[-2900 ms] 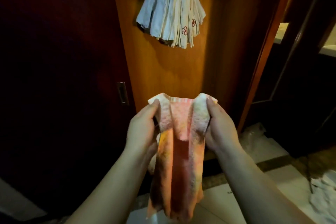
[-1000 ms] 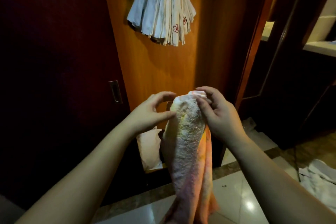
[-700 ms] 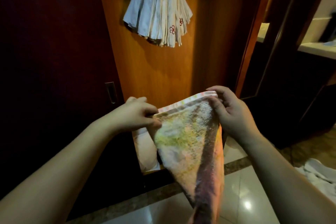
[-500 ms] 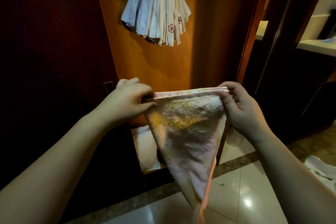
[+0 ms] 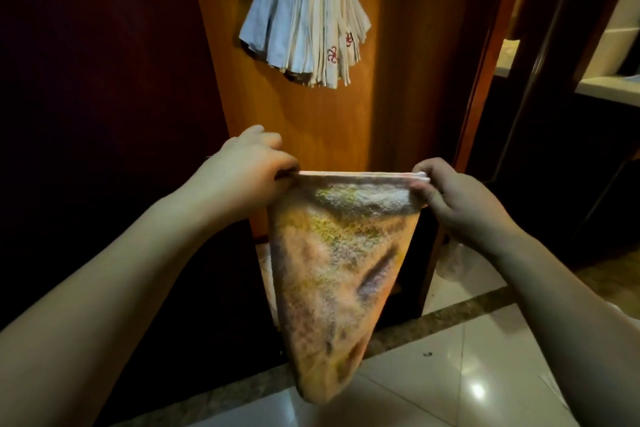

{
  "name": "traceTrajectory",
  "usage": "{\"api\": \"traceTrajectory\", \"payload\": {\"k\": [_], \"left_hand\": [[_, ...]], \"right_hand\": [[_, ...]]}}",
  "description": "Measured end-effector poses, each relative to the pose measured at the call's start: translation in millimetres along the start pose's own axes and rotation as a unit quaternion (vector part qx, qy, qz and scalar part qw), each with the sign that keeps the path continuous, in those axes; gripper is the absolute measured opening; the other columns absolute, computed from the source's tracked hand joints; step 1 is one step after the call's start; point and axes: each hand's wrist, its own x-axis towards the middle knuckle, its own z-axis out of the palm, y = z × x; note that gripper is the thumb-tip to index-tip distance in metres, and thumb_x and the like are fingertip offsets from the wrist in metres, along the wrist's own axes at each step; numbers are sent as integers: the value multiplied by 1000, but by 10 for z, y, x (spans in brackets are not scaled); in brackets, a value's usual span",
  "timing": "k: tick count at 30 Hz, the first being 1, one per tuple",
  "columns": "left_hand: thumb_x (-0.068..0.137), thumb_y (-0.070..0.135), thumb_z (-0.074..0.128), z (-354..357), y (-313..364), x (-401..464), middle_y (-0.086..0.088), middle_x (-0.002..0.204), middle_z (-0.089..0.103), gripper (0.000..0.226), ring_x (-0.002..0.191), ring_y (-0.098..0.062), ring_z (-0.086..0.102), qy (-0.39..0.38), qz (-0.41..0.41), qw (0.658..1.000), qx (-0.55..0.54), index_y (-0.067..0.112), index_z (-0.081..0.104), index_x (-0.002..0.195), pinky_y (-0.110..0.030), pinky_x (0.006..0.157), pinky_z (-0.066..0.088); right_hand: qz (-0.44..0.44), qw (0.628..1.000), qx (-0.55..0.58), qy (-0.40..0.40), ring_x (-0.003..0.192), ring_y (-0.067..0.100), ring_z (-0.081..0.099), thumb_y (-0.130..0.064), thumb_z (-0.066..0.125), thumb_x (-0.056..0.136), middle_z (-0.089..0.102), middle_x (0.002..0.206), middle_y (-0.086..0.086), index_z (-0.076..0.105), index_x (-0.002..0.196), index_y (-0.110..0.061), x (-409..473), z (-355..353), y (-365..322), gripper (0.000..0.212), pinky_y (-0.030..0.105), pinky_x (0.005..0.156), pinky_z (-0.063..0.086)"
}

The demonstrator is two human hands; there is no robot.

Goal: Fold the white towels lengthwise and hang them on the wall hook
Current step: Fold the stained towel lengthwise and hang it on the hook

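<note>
Wooden wall, hands stretching towel

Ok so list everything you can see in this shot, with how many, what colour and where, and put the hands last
held towel: one, pale with orange and yellow tints, stretched between both hands, hanging to a point over the floor
hung towels: a bunch, count unclear, white with small red marks, on the wood panel above
wood panel: one, orange-brown, behind the towels
dark door: one, deep red-brown, left of the panel
floor tiles: several, glossy pale, with a darker border strip
counter: one, pale, far right
left hand: one, pinches the towel's top left corner
right hand: one, pinches the top right corner
</note>
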Motion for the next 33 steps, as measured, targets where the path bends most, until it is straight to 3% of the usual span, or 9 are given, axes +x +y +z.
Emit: {"api": "traceTrajectory", "payload": {"k": [4, 8, 13, 16, 19, 22, 24, 27, 33], "left_hand": [[92, 35, 63, -4, 25, -30, 4, 123, 41, 20, 116, -17, 35, -5, -48, 997, -59, 20, 65, 105, -34, 95, 46], [93, 27, 66, 56, -43, -6, 0, 99, 66, 9, 87, -15, 61, -122, -124, 945, -278, 20, 61, 94, -35, 77, 52], [74, 18, 79, 132, -134, -80, -5, 78, 58, 22, 73, -18, 56, -52, -169, 753, -634, 14, 58, 82, -30, 64, 43], [76, 19, 74, 253, -26, -93, -8, 78, 54, 12, 72, -22, 50, 52, -189, 628, -753, 19, 62, 79, -33, 64, 37], [87, 13, 65, 308, 150, -107, -2, 73, 63, 14, 66, -15, 61, 123, -184, 533, -817, 18, 51, 87, -30, 61, 51], [83, 18, 57, 300, 262, -146, 2, 68, 67, 11, 61, -11, 66, 138, -174, 510, -831, 17, 48, 89, -25, 56, 56], [82, 18, 56, 283, 283, -171, 2, 68, 65, 9, 60, -11, 65, 131, -164, 511, -834, 17, 48, 87, -25, 54, 55], [81, 15, 55, 266, 295, -202, 1, 67, 63, 8, 59, -12, 63, 129, -159, 518, -830, 15, 47, 83, -24, 52, 54], [80, 16, 58, 296, 324, -273, 1, 66, 62, 10, 60, -14, 62, 112, -165, 539, -819, 15, 48, 78, -26, 54, 54]], "right_hand": [[3, 999, 44, 12, 74, -1, 53, -33, 43, 102, 54, 82, -17, 43, 107, -30, 45, 39, 17, 6, 18, 64, 40], [24, 995, 87, 39, 75, -10, 55, -34, 43, 103, 55, 84, -18, 46, 105, -29, 69, 75, -29, 6, 10, 62, 38], [32, 965, 212, 148, 69, -10, 55, -53, 43, 95, 58, 81, -16, 50, 96, -37, 68, 36, -197, 17, 11, 57, 40], [26, 932, 300, 202, 63, -7, 54, -57, 48, 91, 62, 75, -25, 53, 93, -39, 80, -2, -309, 18, 14, 55, 42], [20, 913, 349, 208, 60, -8, 56, -53, 58, 90, 64, 69, -27, 53, 92, -29, 61, -43, -363, 24, 10, 54, 43], [24, 900, 412, 141, 70, 0, 64, -76, 74, 62, 68, 75, -15, 57, 99, -28, 36, -102, -279, 62, 18, 63, 50], [40, 880, 470, 57, 86, 13, 70, -75, 83, 45, 72, 90, -8, 63, 105, -29, 38, -116, -166, 78, 30, 76, 57], [58, 841, 536, -55, 93, 23, 72, -62, 93, 38, 75, 101, 4, 73, 104, -26, 4, -77, -43, 78, 36, 81, 59], [129, 754, 634, -113, 100, 31, 70, -44, 98, 45, 72, 111, 18, 76, 107, -10, -108, 113, 25, 75, 40, 85, 58]]}}
